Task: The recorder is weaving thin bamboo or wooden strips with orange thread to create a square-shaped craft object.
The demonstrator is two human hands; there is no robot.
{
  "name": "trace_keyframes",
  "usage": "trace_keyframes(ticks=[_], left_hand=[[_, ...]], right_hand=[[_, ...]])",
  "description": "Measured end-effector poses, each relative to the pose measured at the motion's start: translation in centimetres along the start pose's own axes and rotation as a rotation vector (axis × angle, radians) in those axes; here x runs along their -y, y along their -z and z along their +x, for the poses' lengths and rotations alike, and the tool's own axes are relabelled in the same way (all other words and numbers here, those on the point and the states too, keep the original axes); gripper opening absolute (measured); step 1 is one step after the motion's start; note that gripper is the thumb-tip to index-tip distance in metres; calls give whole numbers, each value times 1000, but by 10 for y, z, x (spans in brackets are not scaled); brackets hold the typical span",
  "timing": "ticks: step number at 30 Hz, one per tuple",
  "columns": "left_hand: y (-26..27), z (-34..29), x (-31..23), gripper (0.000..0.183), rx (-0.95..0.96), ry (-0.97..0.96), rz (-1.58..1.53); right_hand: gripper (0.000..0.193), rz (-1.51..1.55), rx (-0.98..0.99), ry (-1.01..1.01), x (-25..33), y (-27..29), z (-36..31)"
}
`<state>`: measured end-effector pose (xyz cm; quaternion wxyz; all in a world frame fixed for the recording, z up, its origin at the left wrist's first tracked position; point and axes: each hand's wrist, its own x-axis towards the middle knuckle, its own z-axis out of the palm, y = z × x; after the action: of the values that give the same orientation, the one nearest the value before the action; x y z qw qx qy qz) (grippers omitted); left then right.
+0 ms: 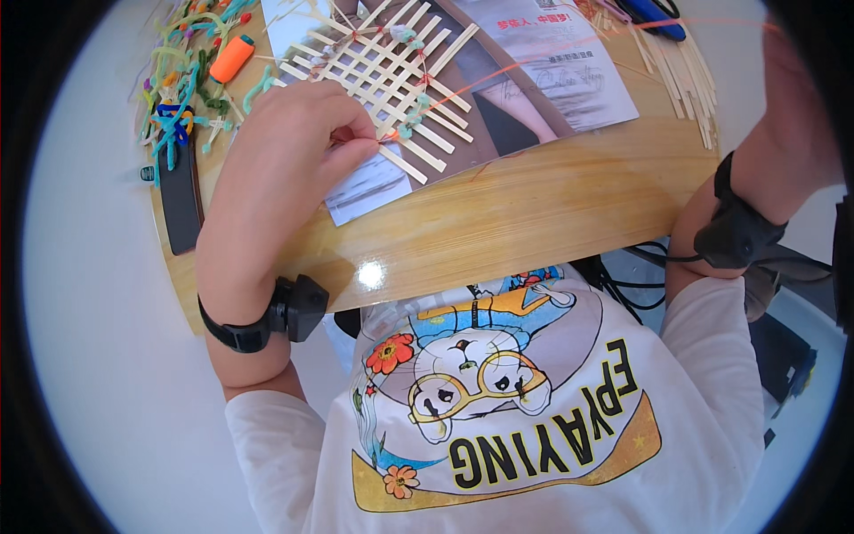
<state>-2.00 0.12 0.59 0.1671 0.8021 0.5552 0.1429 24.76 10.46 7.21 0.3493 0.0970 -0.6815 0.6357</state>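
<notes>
A round lattice of pale flat strips (378, 76), woven over and under with loose ends sticking out, lies near the table's far side. Tufts of light green and white fuzzy yarn (416, 116) sit around its rim. My left hand (311, 129) is closed in a pinch at the lattice's near edge, thumb and forefinger together by a strip. From that edge an orange thread (534, 56) stretches taut to the upper right. It runs to my right hand (796, 80), raised at the picture's right edge, its fingers mostly lost in the dark rim.
Printed sheets (578, 80) lie under the lattice. Loose strips (680, 76) and a blue-handled tool (663, 25) are at the right. At the left are an orange spool (232, 59), a tangle of coloured fuzzy stems (182, 71) and a dark phone-like slab (181, 200).
</notes>
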Motion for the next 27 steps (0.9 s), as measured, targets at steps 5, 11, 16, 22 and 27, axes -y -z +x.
trace_keyframes(ticks=[5,11,16,22,27], left_hand=[[-1,1,1,9,6,-7,-14],[-5,0,-2,14,-82,-42,24],[-15,4,-11,18,-122,7,-107],[-27,9,-14,12,-156,5,-60],[-29,3,-14,10,-161,38,-82]], right_hand=[[23,-27,-35,-17,-7,-31,13],[22,-59,-83,-49,6,-21,-3],[21,-94,-126,-75,28,11,-37],[21,-137,-191,-98,20,0,-33],[21,-165,-230,-111,17,1,-35]])
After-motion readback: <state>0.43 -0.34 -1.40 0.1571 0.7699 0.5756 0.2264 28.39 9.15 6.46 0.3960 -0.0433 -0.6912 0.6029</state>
